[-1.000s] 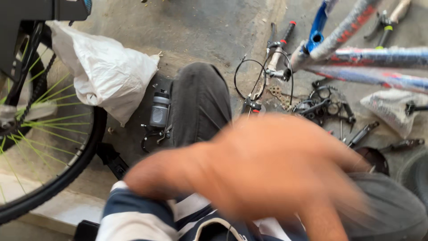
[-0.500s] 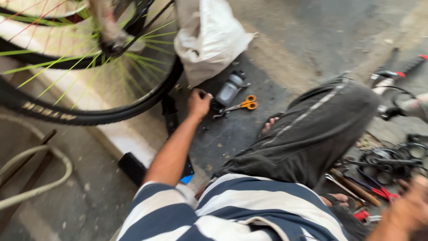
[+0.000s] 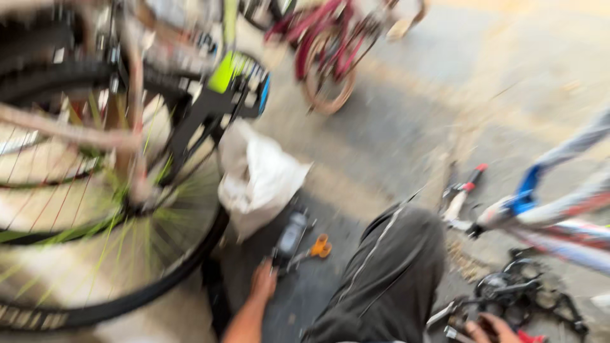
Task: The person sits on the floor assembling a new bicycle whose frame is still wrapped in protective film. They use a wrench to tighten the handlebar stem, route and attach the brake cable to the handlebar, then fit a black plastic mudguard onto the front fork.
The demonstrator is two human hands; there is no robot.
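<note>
Stretched further across the floor than half a second ago, left hand (image 3: 264, 279) now touching the dark bottle-shaped tool (image 3: 289, 238) beside the orange-handled scissors (image 3: 319, 246), below the white sack (image 3: 257, 178); grip too blurred to tell. Lower right, right hand (image 3: 489, 329) down among loose bike parts (image 3: 521, 292), fingers curled, hold unclear.

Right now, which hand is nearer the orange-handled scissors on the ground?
Left. The left hand lies just beside the orange-handled scissors, by the dark tool. The right hand is far off among bike parts.
</note>
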